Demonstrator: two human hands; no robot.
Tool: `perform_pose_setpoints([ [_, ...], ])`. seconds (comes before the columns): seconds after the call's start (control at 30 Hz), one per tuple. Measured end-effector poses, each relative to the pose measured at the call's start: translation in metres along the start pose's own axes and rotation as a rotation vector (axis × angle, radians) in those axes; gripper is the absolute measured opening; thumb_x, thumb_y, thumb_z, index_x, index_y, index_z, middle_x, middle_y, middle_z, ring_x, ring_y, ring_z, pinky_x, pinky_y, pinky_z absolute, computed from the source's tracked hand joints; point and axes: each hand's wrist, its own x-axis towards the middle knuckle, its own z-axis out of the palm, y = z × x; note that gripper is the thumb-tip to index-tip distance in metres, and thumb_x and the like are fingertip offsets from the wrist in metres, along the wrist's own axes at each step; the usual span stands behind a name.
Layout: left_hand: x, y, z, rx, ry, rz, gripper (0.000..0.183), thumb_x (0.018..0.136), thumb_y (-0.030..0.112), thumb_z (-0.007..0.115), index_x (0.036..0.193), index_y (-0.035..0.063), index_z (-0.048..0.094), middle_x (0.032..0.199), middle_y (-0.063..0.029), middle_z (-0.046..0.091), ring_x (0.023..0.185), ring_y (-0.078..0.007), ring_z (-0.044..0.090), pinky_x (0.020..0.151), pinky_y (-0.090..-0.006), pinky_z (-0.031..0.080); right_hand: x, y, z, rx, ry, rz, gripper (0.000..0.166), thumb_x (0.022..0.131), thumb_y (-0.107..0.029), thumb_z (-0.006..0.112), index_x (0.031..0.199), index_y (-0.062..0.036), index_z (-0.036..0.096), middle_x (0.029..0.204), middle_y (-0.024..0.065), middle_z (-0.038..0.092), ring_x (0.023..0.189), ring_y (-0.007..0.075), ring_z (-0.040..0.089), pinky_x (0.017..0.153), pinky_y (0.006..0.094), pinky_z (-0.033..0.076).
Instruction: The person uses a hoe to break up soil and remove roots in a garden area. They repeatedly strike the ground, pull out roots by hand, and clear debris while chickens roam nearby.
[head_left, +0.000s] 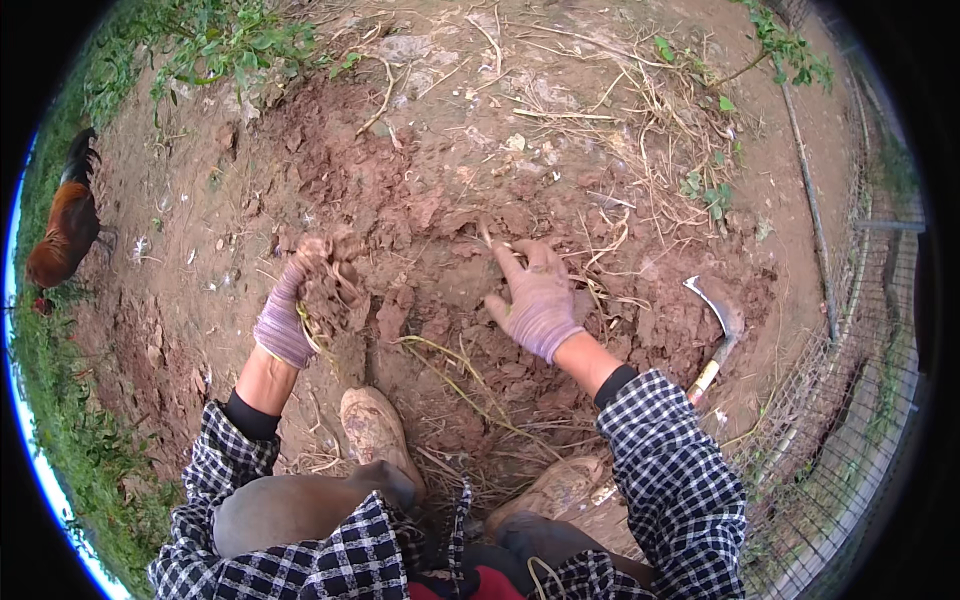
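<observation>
My left hand (285, 315), in a muddy purple knit glove, grips a clump of reddish soil (343, 304) with plant strands hanging from it. The clump hides most of the fingers. To the right, my gloved right hand (536, 292) reaches over the broken soil (450, 307) with thumb and fingers apart. Its index fingertip lies at a pale root or stem (486, 234) sticking out of the earth. A sickle (718, 319) with a curved metal blade and a light handle lies on the ground to the right of that hand.
Muddy boots (375, 427) stand on the soil below my hands. Long yellowish stems (465, 364) lie between them. A rooster (67, 217) stands at far left. Wire mesh fencing (847, 420) and a long pole (806, 195) run along the right. Leafy plants (247, 49) grow upper left.
</observation>
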Motion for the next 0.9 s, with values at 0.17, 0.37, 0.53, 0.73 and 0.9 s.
perform_pose_setpoints([
  [0.17,0.006,0.018,-0.017,0.024,-0.023,0.051,0.045,0.082,0.025,0.073,0.119,0.0057,0.055,0.096,-0.0091,0.061,0.078,-0.0185,0.062,0.068,-0.0300,0.054,-0.065,-0.048,-0.008,0.319,-0.162,-0.519,0.022,0.080,-0.023,0.060,0.097,-0.0099,0.065,0.113,0.0104,0.053,0.108,0.0277,0.048,0.097,0.0420,0.042],
  [0.37,0.008,0.024,0.008,0.369,-0.069,0.199,0.058,0.086,0.033,0.067,0.133,0.0061,0.045,0.101,-0.0091,0.061,0.082,-0.0183,0.062,0.069,-0.0340,0.053,-0.091,0.005,-0.039,0.285,-0.119,-0.094,0.022,0.083,-0.022,0.062,0.072,-0.0035,0.060,0.097,0.0115,0.061,0.087,0.0278,0.059,0.080,0.0388,0.050],
  [0.53,0.045,0.037,0.021,0.778,-0.128,0.112,0.065,0.087,0.032,0.065,0.138,0.0012,0.039,0.115,-0.0122,0.060,0.093,-0.0178,0.061,0.084,-0.0323,0.052,-0.118,0.058,-0.065,0.202,0.208,0.152,0.018,0.081,-0.017,0.066,0.079,-0.0011,0.057,0.088,0.0137,0.061,0.077,0.0275,0.059,0.072,0.0375,0.049],
  [0.73,0.133,0.024,0.049,1.345,-0.261,-0.006,0.067,0.084,0.030,0.070,0.135,-0.0022,0.042,0.112,-0.0120,0.062,0.095,-0.0151,0.060,0.084,-0.0291,0.050,-0.206,0.077,-0.069,0.043,-0.056,0.734,0.032,0.086,-0.028,0.063,0.102,-0.0016,0.055,0.081,0.0155,0.062,0.075,0.0317,0.061,0.072,0.0411,0.049],
  [0.9,0.130,0.020,0.068,1.386,-0.471,-0.607,0.054,0.082,0.029,0.071,0.126,0.0034,0.053,0.089,-0.0077,0.065,0.068,-0.0113,0.060,0.059,-0.0225,0.051,-0.278,0.117,-0.015,0.143,-0.147,0.942,0.041,0.084,-0.040,0.065,0.096,-0.0015,0.057,0.082,0.0170,0.065,0.074,0.0312,0.063,0.071,0.0423,0.049],
])
